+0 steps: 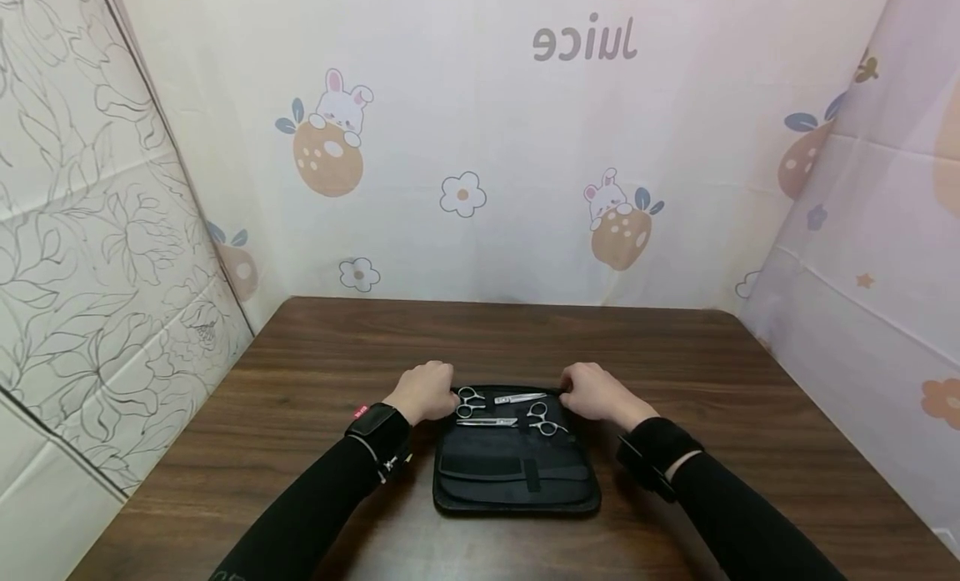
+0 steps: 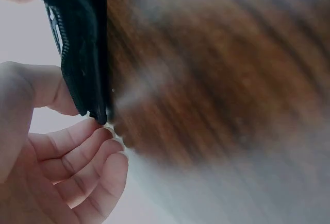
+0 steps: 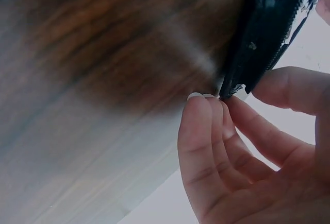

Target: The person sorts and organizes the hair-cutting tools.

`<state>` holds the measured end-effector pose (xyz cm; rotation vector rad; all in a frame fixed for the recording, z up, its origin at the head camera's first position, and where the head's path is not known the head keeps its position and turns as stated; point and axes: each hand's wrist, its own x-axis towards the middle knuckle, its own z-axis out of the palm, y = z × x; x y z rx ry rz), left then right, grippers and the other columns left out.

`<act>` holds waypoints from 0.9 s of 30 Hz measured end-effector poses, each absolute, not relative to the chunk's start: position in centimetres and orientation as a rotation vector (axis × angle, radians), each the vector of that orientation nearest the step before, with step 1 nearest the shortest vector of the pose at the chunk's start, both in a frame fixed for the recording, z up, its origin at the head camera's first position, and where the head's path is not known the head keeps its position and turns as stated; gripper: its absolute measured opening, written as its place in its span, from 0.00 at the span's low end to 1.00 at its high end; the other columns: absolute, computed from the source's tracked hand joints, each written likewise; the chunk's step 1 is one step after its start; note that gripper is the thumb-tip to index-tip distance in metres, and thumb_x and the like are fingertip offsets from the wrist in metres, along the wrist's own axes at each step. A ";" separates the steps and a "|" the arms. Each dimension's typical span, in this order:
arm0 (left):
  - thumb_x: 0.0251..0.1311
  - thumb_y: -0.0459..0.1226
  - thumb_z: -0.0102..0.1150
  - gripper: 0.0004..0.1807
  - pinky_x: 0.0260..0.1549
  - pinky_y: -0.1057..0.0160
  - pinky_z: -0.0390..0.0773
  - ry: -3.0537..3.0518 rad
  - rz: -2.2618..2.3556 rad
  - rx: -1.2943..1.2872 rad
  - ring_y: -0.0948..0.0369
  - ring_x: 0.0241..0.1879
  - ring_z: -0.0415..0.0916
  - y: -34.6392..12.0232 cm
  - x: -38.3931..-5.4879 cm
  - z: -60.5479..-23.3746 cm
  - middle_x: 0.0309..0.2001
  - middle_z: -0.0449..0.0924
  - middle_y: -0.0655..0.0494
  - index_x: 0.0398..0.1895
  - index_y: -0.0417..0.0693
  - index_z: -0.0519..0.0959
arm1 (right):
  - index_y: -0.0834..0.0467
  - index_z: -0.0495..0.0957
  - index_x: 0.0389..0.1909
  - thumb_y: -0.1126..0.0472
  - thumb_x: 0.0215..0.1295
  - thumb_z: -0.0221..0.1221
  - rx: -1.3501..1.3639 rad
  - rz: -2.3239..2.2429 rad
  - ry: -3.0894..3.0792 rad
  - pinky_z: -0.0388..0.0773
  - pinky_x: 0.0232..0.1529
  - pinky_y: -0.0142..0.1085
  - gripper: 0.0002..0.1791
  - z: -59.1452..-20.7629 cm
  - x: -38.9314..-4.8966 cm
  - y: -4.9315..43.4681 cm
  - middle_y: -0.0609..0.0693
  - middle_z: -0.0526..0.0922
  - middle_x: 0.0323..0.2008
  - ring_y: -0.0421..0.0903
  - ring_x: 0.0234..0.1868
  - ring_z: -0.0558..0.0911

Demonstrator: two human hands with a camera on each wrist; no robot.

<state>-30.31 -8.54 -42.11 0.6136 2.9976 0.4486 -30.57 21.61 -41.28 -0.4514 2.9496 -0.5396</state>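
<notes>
An opened black zip case (image 1: 517, 499) lies on the wooden table, holding two pairs of silver scissors side by side in its upper half. One pair (image 1: 517, 398) has its finger rings at the left; the other pair (image 1: 487, 422) has them at the right. My left hand (image 1: 426, 392) pinches the case's far left corner between thumb and fingers, as the left wrist view shows at the case edge (image 2: 85, 44). At the far right corner, my right hand (image 1: 597, 393) pinches the case edge (image 3: 260, 38) in the same way.
The brown wooden table (image 1: 360, 331) stretches around the case on all sides. Behind it hangs a pale curtain (image 1: 480, 106) with rabbit and fruit prints. A floral sheet (image 1: 112, 231) borders the left side. A black band sits on each wrist.
</notes>
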 end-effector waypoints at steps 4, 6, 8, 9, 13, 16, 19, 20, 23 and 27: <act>0.63 0.36 0.61 0.12 0.26 0.58 0.65 2.963 0.523 0.563 0.58 0.20 0.65 -8.5 -30.6 -42.1 0.22 0.66 0.55 0.24 0.48 0.71 | 0.64 0.83 0.42 0.66 0.63 0.63 -0.433 -0.581 2.920 0.78 0.37 0.43 0.09 -41.1 -30.8 21.6 0.53 0.82 0.35 0.47 0.33 0.78; 0.63 0.36 0.61 0.14 0.25 0.59 0.63 2.943 0.596 0.540 0.59 0.19 0.63 -8.7 -30.7 -42.1 0.20 0.63 0.56 0.22 0.48 0.69 | 0.65 0.82 0.41 0.67 0.63 0.62 -0.413 -0.627 2.893 0.78 0.34 0.41 0.08 -40.9 -30.8 21.6 0.53 0.81 0.33 0.46 0.31 0.79; 0.62 0.35 0.62 0.12 0.27 0.60 0.65 2.924 0.684 0.524 0.59 0.20 0.64 -8.8 -30.8 -42.1 0.22 0.65 0.57 0.24 0.47 0.69 | 0.65 0.80 0.42 0.68 0.62 0.62 -0.394 -0.690 2.860 0.79 0.31 0.40 0.08 -40.7 -30.8 21.6 0.53 0.80 0.32 0.46 0.28 0.79; 0.62 0.34 0.62 0.11 0.28 0.59 0.66 2.912 0.723 0.518 0.59 0.22 0.66 -8.9 -30.8 -42.0 0.24 0.68 0.56 0.26 0.47 0.70 | 0.66 0.80 0.43 0.69 0.63 0.62 -0.385 -0.726 2.840 0.80 0.29 0.39 0.09 -40.6 -30.8 21.6 0.54 0.79 0.32 0.46 0.27 0.80; 0.63 0.33 0.63 0.09 0.34 0.57 0.72 2.843 0.844 0.511 0.57 0.30 0.72 -9.1 -30.6 -41.8 0.38 0.78 0.49 0.43 0.41 0.77 | 0.70 0.78 0.49 0.71 0.63 0.62 -0.343 -0.873 2.743 0.83 0.28 0.39 0.14 -40.3 -30.6 21.6 0.58 0.80 0.38 0.48 0.29 0.82; 0.63 0.33 0.63 0.15 0.33 0.58 0.76 2.788 0.879 0.512 0.59 0.29 0.77 -9.1 -30.6 -41.7 0.44 0.80 0.44 0.50 0.37 0.78 | 0.71 0.77 0.53 0.71 0.64 0.62 -0.329 -0.921 2.694 0.84 0.30 0.40 0.17 -40.3 -30.4 21.6 0.60 0.79 0.42 0.48 0.32 0.82; 0.61 0.32 0.63 0.14 0.27 0.62 0.79 2.752 0.904 0.517 0.61 0.25 0.79 -9.1 -30.5 -41.6 0.42 0.81 0.45 0.50 0.36 0.79 | 0.71 0.77 0.55 0.71 0.64 0.63 -0.333 -0.936 2.669 0.84 0.31 0.41 0.18 -40.3 -30.5 21.8 0.61 0.79 0.44 0.48 0.32 0.82; 0.61 0.31 0.62 0.14 0.26 0.62 0.79 2.742 0.919 0.525 0.60 0.23 0.80 -9.1 -30.5 -41.5 0.41 0.80 0.46 0.49 0.35 0.79 | 0.70 0.77 0.54 0.71 0.64 0.63 -0.331 -0.944 2.665 0.84 0.31 0.41 0.18 -40.3 -30.5 21.8 0.61 0.79 0.44 0.48 0.32 0.82; 0.61 0.28 0.61 0.12 0.23 0.63 0.79 2.723 0.958 0.539 0.60 0.20 0.79 -9.2 -30.5 -41.2 0.37 0.79 0.48 0.47 0.35 0.79 | 0.70 0.77 0.53 0.71 0.64 0.63 -0.333 -0.970 2.657 0.84 0.31 0.41 0.17 -40.1 -30.6 22.0 0.60 0.79 0.43 0.49 0.31 0.83; 0.63 0.27 0.60 0.09 0.22 0.63 0.77 2.722 0.986 0.565 0.60 0.20 0.77 -9.3 -30.7 -40.9 0.32 0.78 0.50 0.45 0.37 0.78 | 0.67 0.78 0.52 0.70 0.63 0.63 -0.311 -1.008 2.662 0.84 0.32 0.42 0.16 -39.7 -30.8 22.0 0.59 0.78 0.43 0.49 0.32 0.82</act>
